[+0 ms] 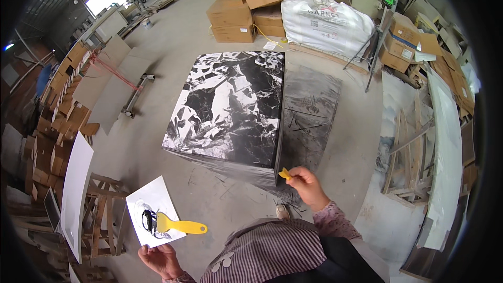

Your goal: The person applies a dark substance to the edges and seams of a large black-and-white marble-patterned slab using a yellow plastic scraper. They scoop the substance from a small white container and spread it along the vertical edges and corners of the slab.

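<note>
In front of me stands a large box-shaped block [225,107] with a black-and-white marbled top and grey-smeared sides. My right hand [308,186] pinches a small yellow scraper [284,173] at the block's near right corner; whether it touches the edge I cannot tell. My left hand [161,260] grips the lower edge of a white square board [161,191], held out at the lower left. A wet black smear of paste [150,222] lies on that board. Across it rests a yellow putty knife [184,226], its handle sticking out past the board's right edge.
Right of the block lies a dark, smeared sheet [312,105] on the floor. Cardboard boxes [230,17] and a bulging white sack [327,23] stand behind. Wooden frames [406,152] and slabs line the right, while a white panel [77,194] leans at left. Dark scraps litter the floor by my shoe [282,210].
</note>
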`<state>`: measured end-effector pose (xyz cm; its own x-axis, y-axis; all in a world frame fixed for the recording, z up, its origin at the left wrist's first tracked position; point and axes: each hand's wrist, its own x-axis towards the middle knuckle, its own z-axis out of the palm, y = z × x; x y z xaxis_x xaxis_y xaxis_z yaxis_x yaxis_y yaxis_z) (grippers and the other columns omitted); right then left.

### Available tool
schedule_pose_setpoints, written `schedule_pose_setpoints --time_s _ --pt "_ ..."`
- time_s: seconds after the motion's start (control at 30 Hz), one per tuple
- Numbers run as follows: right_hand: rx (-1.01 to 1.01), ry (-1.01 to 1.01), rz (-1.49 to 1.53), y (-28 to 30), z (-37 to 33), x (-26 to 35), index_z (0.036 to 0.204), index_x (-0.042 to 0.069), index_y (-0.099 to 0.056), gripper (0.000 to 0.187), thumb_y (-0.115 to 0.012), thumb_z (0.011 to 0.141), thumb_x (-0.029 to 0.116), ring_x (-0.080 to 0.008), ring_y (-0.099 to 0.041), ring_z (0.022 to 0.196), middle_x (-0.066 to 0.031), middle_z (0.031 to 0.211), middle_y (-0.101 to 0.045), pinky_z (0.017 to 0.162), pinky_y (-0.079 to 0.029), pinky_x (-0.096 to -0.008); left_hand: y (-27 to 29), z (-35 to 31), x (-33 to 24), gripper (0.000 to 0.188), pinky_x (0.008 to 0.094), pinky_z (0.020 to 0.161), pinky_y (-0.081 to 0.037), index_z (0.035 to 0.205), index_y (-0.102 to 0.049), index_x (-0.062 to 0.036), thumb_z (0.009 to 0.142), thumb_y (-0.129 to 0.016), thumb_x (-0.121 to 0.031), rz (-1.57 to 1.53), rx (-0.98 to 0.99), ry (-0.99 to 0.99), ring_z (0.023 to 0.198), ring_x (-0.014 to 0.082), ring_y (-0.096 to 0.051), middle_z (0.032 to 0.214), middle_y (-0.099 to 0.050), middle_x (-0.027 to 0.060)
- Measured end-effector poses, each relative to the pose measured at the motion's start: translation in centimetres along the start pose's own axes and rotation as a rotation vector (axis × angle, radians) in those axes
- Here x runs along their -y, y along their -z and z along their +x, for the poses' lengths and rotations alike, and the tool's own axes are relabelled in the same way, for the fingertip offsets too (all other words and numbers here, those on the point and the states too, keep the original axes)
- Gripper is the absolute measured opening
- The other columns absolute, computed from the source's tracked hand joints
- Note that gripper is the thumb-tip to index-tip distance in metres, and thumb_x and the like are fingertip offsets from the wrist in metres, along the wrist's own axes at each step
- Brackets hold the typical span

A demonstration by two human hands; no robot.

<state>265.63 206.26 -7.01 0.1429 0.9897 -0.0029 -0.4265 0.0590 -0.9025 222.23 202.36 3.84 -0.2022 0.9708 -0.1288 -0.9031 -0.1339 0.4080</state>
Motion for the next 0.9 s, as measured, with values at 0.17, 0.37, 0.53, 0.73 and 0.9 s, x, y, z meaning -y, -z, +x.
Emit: schedule_pose_setpoints --time_s 0.17,0.37,0.53,0.73,0.9 --pt "-0.086 0.016 0.129 -3.1 0.2 -2.3 0.104 0.003 -0.063 0.011 -0.067 0.095 0.006 -0.0051 -0.058 0.087 0.0017 0.095 -0.063 0.08 -0.048 -0.0203 0.1 0.2 -0.5 0.017 0.0491 0.093 -0.057 0.095 -0.067 0.0006 0.087 -0.057 -0.01 0.008 -0.009 0.084 0.107 0.0247 -0.068 0.114 -0.071 0.0152" --pt "-0.233 -0.074 0.071 -3.8 -0.6 -3.6 0.106 0.0 -0.063 0.014 -0.066 0.095 0.008 -0.0061 -0.059 0.09 -0.0005 0.098 -0.065 0.082 -0.048 -0.0209 1.2 -0.2 -1.6 0.023 0.049 0.092 -0.058 0.104 -0.066 0.0017 0.086 -0.056 -0.01 0.019 0.017 0.063 0.107 0.025 -0.068 0.115 -0.071 0.0154" --pt "-0.241 -0.076 0.06 -3.6 -2.6 -3.2 0.105 0.003 -0.062 0.013 -0.064 0.097 0.012 -0.0064 -0.057 0.087 -0.0007 0.096 -0.066 0.079 -0.046 -0.0218 0.3 -0.8 -1.9 0.021 0.05 0.092 -0.058 0.1 -0.066 0.0012 0.086 -0.057 -0.01 0.017 -0.03 0.051 0.106 0.025 -0.068 0.115 -0.07 0.0154" --pt "-0.186 -0.019 0.059 -4.8 -0.3 -1.9 0.105 0.002 -0.063 0.013 -0.064 0.097 0.013 -0.0056 -0.058 0.086 -0.0001 0.094 -0.066 0.077 -0.045 -0.0198 1.3 -0.9 -2.2 0.025 0.0505 0.093 -0.057 0.105 -0.066 0.0031 0.086 -0.056 -0.009 -0.013 0.063 0.086 0.109 0.0265 -0.067 0.119 -0.069 0.0171" --pt "-0.278 -0.19 -0.101 -2.4 -1.1 -5.8 0.102 0.001 -0.063 0.015 -0.063 0.098 0.015 -0.0063 -0.058 0.084 -0.0006 0.093 -0.066 0.075 -0.046 -0.0202 1.8 -1.1 -1.9 0.031 0.0515 0.096 -0.055 0.112 -0.064 0.0034 0.086 -0.056 -0.009 -0.06 0.046 0.122 0.113 0.0278 -0.065 0.124 -0.066 0.0184"
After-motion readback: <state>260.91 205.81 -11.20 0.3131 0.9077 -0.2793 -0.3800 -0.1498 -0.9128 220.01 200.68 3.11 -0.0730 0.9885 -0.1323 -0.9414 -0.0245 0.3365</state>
